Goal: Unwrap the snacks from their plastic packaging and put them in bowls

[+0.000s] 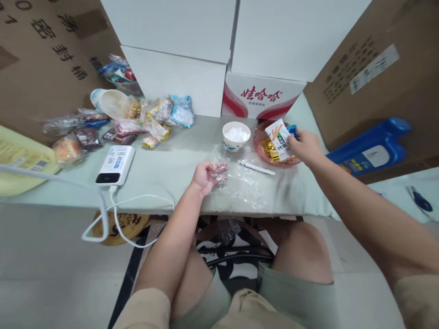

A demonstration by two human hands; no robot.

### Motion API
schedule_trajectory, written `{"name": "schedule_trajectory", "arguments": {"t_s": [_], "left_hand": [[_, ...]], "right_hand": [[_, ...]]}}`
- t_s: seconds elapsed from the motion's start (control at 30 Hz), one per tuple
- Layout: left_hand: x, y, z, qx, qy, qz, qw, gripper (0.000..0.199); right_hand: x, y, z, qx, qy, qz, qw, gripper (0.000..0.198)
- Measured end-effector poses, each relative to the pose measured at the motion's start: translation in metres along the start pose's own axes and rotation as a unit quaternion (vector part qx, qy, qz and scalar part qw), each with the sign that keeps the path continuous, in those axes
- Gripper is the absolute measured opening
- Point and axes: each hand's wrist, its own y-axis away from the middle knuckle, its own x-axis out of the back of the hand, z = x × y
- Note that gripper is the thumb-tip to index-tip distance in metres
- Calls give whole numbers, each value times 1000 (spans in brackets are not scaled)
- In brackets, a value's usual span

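Note:
My right hand (306, 145) is closed on a white snack packet (278, 138) with orange sticks printed on it. It holds the packet over a pinkish bowl (257, 139), in which gold-wrapped pieces (270, 150) lie. A blue wrapper (291, 131) shows just behind the packet. My left hand (207, 178) is low over the table, fingers apart, with clear shiny film on or against the fingertips. Crumpled clear plastic film (242, 188) spreads beside it. Between the hands are a paper cup (236, 137) with white stuff inside and a white stick-like item (258, 167) partly in film.
Wrapped snacks (156, 121) are heaped at the back left near a tipped paper cup (113, 103). A white power bank (115, 164) trails a cable over the table's front edge. White boxes (178, 77) wall the back. A blue bottle (373, 148) is at right.

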Motion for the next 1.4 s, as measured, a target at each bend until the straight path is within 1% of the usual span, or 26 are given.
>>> {"name": "schedule_trajectory", "arguments": {"t_s": [0.07, 0.1, 0.2, 0.3, 0.47, 0.57, 0.63, 0.73, 0.77, 0.9, 0.97, 1.07, 1.13, 1.17, 1.2, 1.23, 1.27, 1.3, 1.33, 1.37, 1.4], "left_hand": [[-1, 0, 0, 8, -2, 4, 1000, 5], [-2, 0, 0, 12, -3, 5, 1000, 5], [-3, 0, 0, 20, -4, 5, 1000, 5], [-4, -1, -1, 19, -11, 11, 1000, 6], [-7, -3, -2, 27, -16, 15, 999, 5], [-10, -2, -1, 32, -17, 18, 999, 6], [-12, -2, -1, 35, -19, 24, 999, 6], [-13, -1, -1, 40, -23, 31, 998, 6], [-13, -1, -1, 40, -23, 31, 998, 6], [-14, 1, 1, 45, -21, 37, 998, 5], [-15, 1, 2, 51, -23, 39, 998, 6], [-15, 2, 3, 53, -25, 40, 998, 8], [-13, 2, 3, 50, -27, 35, 998, 9], [-13, 2, 3, 47, -31, 33, 998, 8], [-12, 2, 3, 45, -36, 31, 998, 8], [-10, 2, 3, 42, -44, 34, 998, 8], [-9, 2, 4, 41, -54, 39, 997, 8], [-8, 2, 5, 40, -67, 46, 996, 8], [-6, 2, 6, 39, -82, 55, 994, 9], [-4, 2, 7, 39, -101, 63, 992, 10], [-1, 2, 9, 39, -124, 69, 989, 12]], "right_hand": [[-9, -18, -8, 7, 64, -35, 997, 17], [-15, -23, -12, 11, 78, -58, 995, 19], [-29, -30, -20, 21, 68, -120, 990, 24], [-32, -29, -18, 25, 47, -132, 990, 26], [-26, -30, -12, 46, 35, -170, 984, 21], [-23, -34, -15, 17, 53, -154, 987, 22], [-21, -38, -18, -10, 58, -122, 991, 26], [-23, -37, -24, -16, 72, -83, 994, 34], [-25, -36, -26, -16, 74, -90, 993, 35], [-33, -29, -28, -23, 65, -191, 979, 28], [-33, -31, -28, -12, 81, -202, 976, 30], [-26, -36, -29, -8, 107, -169, 980, 34], [-17, -29, -30, 1, 82, -103, 991, 34], [-14, -19, -31, 21, 52, -60, 997, 34], [-11, -6, -30, 54, 11, -22, 998, 33], [-11, 12, -29, 100, -38, 5, 994, 33], [-12, 33, -27, 158, -82, 3, 984, 33], [-16, 56, -23, 219, -121, -24, 968, 34], [-22, 79, -19, 286, -149, -74, 944, 36], [-30, 100, -14, 349, -156, -132, 915, 45], [-39, 119, -9, 390, -136, -175, 894, 57]]}}
